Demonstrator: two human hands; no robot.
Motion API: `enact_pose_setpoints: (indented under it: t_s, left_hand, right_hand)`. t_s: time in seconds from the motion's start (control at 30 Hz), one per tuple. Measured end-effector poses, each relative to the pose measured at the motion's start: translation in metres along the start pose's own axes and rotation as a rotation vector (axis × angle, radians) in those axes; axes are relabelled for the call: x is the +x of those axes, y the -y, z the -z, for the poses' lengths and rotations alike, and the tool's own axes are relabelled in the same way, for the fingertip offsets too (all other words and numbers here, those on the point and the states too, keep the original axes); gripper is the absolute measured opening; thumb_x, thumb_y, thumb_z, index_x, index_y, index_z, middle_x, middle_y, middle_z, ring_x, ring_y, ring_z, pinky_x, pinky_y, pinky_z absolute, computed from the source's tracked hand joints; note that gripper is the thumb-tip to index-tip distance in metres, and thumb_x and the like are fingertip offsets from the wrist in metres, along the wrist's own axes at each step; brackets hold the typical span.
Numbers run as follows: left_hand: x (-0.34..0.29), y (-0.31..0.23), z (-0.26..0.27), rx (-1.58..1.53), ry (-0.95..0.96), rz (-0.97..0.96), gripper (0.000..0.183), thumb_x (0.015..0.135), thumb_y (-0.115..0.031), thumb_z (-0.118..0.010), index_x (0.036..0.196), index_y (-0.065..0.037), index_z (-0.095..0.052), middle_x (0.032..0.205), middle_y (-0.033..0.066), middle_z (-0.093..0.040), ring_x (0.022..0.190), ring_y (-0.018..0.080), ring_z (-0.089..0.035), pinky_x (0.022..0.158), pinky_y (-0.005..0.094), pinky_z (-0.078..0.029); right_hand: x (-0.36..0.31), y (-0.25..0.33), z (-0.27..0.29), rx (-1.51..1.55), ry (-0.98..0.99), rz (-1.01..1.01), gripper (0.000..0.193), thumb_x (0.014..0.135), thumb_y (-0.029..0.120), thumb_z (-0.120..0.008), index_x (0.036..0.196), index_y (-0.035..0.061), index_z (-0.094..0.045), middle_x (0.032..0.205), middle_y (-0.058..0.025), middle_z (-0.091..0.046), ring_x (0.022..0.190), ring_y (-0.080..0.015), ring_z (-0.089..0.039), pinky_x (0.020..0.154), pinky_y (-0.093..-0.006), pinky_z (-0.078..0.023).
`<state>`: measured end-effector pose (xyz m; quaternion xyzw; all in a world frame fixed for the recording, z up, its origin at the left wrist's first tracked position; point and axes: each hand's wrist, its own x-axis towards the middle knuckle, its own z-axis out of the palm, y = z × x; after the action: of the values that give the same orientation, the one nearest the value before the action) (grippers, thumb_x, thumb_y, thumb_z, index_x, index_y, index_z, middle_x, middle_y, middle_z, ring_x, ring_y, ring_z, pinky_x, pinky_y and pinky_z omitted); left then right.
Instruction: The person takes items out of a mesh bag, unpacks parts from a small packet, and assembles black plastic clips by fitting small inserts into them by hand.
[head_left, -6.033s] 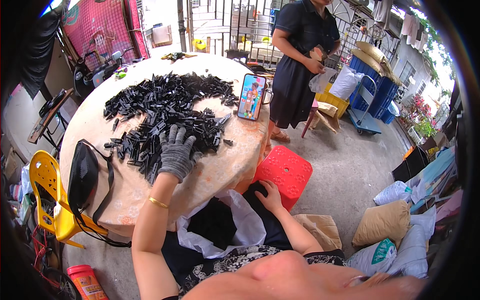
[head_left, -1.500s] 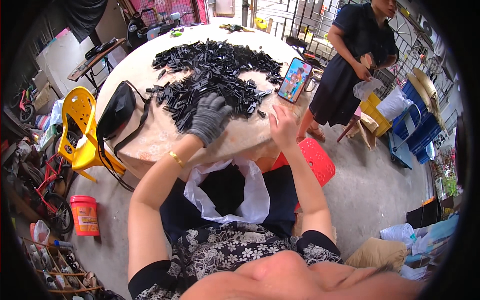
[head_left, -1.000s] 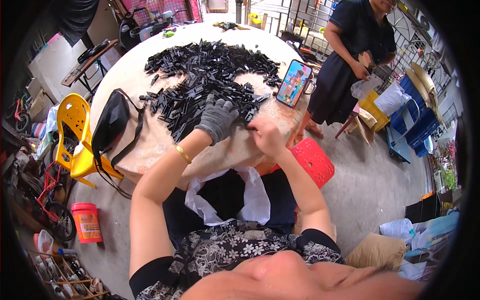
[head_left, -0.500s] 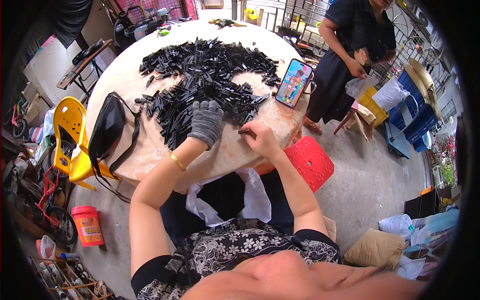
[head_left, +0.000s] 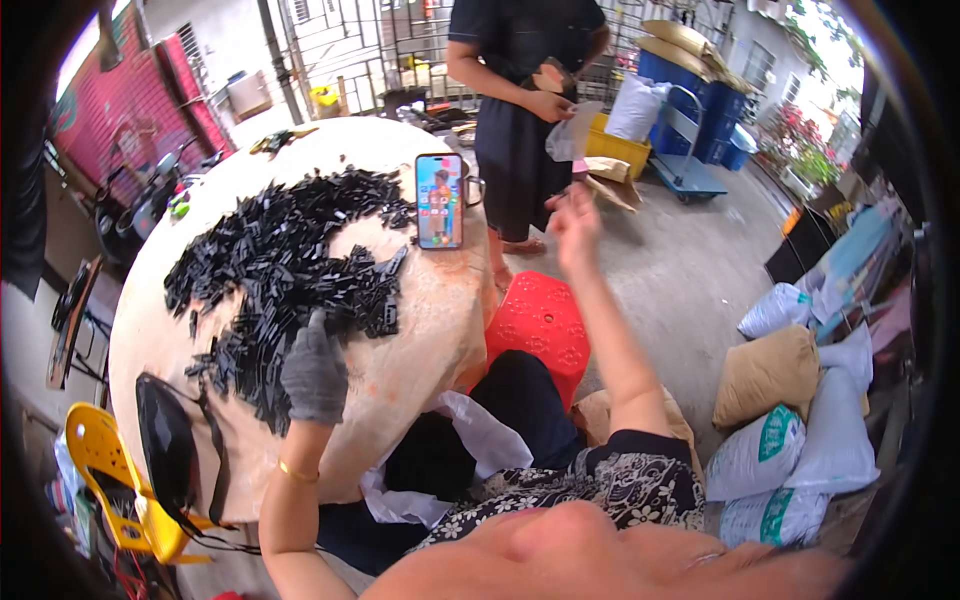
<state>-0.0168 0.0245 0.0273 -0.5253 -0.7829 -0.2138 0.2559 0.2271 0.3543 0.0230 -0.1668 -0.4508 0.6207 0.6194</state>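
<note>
A broad heap of small black plastic pieces (head_left: 290, 240) covers much of the round table (head_left: 420, 310). My left hand (head_left: 314, 372), in a grey glove, rests against the near edge of the heap with at least one finger stretched out. I see no piece clearly gripped in it. My bare right hand (head_left: 575, 228) is raised off to the right, past the table edge and above the red stool. Its fingers are bent and smeared by motion, so what they hold, if anything, is unclear. A phone (head_left: 439, 202) with a lit screen stands at the table's right side.
A person in dark clothes (head_left: 515, 130) stands beyond the table, holding a pale plastic bag (head_left: 572, 135). The red stool (head_left: 540, 325) is beside my knee. A black bag (head_left: 165, 440) hangs by a yellow chair (head_left: 100, 450). Full sacks (head_left: 765, 375) lie at right; a white plastic sheet (head_left: 480, 430) covers my lap.
My view has turned right. My right hand has left the table edge, where it pinched a small dark piece, and swung up to the right. My left hand stays at the heap.
</note>
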Motion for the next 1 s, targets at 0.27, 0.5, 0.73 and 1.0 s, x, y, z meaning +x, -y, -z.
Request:
enact_pose_setpoints:
  t_s: [0.27, 0.5, 0.73, 1.0]
  left_hand:
    - [-0.015, -0.01, 0.005, -0.282, 0.005, 0.043, 0.034, 0.084, -0.015, -0.056, 0.115, -0.005, -0.049, 0.076, 0.0172, -0.063, 0.064, 0.0363, -0.061, 0.058, 0.0445, -0.048]
    - [-0.012, -0.005, -0.001, -0.472, 0.15, -0.157, 0.034, 0.082, -0.016, -0.06, 0.114, -0.01, -0.051, 0.082, 0.0177, -0.062, 0.07, 0.0354, -0.06, 0.061, 0.0434, -0.047]
    - [-0.016, -0.004, -0.012, -0.834, 0.334, 0.102, 0.034, 0.079, -0.014, -0.063, 0.111, -0.01, -0.052, 0.086, 0.0173, -0.062, 0.075, 0.0379, -0.06, 0.066, 0.0414, -0.048]
    - [-0.02, 0.002, 0.014, -0.499, 0.346, 0.079, 0.02, 0.071, -0.008, -0.071, 0.089, -0.004, -0.065, 0.082, 0.014, -0.064, 0.073, 0.0294, -0.062, 0.066, 0.0333, -0.051]
  right_hand:
    - [0.051, 0.077, 0.063, -0.143, -0.165, 0.266, 0.015, 0.085, 0.012, -0.063, 0.097, 0.0046, -0.06, 0.081, -0.0033, -0.063, 0.064, -0.0043, -0.053, 0.056, -0.0188, -0.043]
    - [-0.118, -0.012, -0.089, -0.595, 0.822, 0.159, 0.016, 0.078, 0.0, -0.063, 0.094, 0.0019, -0.063, 0.098, -0.009, -0.062, 0.089, -0.0206, -0.061, 0.075, -0.029, -0.049]
    - [-0.155, -0.048, -0.131, -0.536, 0.961, 0.127, 0.017, 0.075, -0.003, -0.062, 0.091, 0.0011, -0.063, 0.088, -0.014, -0.063, 0.084, -0.0297, -0.062, 0.075, -0.0334, -0.049]
    - [-0.165, -0.053, -0.129, -0.727, 1.017, 0.301, 0.018, 0.07, -0.001, -0.064, 0.087, 0.003, -0.064, 0.082, -0.0132, -0.063, 0.077, -0.0301, -0.059, 0.07, -0.0365, -0.048]
